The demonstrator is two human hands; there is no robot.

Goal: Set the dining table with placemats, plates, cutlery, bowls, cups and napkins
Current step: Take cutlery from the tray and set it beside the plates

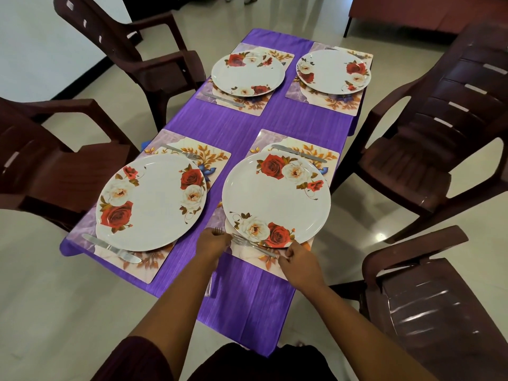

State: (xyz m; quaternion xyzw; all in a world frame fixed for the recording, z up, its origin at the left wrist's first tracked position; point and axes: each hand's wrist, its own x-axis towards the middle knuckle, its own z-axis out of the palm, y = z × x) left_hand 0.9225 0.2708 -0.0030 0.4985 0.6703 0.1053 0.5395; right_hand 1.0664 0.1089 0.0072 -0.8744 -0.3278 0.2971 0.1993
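Observation:
Four floral placemats lie on the purple tablecloth (242, 127), each under a white rose-patterned plate: near left (151, 202), near right (276, 198), far left (247, 74), far right (333, 70). My right hand (298, 261) pinches the handle end of a fork (253, 244) lying on the near right placemat (264, 259), below that plate. My left hand (211, 243) grips more forks, whose tines (218, 230) stick up above the fingers. Knives lie by the near left (111, 247), near right (298, 153) and far left (224, 99) plates. Another fork (182, 152) lies above the near left plate.
Dark brown plastic chairs surround the table: two on the left (55, 171) (137, 53) and two on the right (439, 138) (439, 312). The glossy tiled floor (68, 312) shows around it.

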